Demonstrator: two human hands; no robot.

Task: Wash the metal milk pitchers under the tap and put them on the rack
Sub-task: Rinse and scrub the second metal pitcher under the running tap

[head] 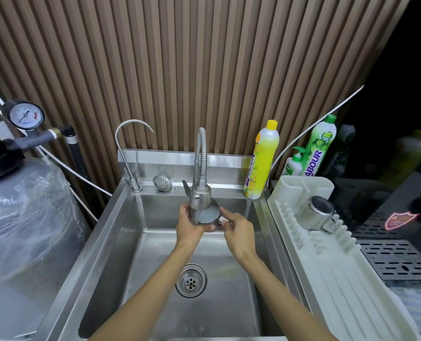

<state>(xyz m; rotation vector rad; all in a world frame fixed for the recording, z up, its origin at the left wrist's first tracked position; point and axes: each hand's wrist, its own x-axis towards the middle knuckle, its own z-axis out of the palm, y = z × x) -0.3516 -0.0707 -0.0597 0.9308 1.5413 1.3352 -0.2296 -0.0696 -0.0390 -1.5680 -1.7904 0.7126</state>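
Observation:
A small metal milk pitcher (pixel 205 215) is held right under the head of the flexible tap (pixel 200 195), over the steel sink (pixel 135 254). Its mouth faces me and there is water inside. My left hand (pixel 189 226) grips the pitcher from the left and below. My right hand (pixel 237 231) pinches it at the right side, near the handle. A second metal pitcher (pixel 316 216) lies upside down on the white dish rack (pixel 332 267) to the right of the sink.
A thin gooseneck tap (pixel 128 153) and a loose strainer (pixel 162 182) sit on the sink's back ledge. Yellow (pixel 263 161) and green (pixel 318 148) detergent bottles stand at the back right. A wrapped filter tank (pixel 22 212) stands left; a black perforated tray (pixel 396 257) lies right.

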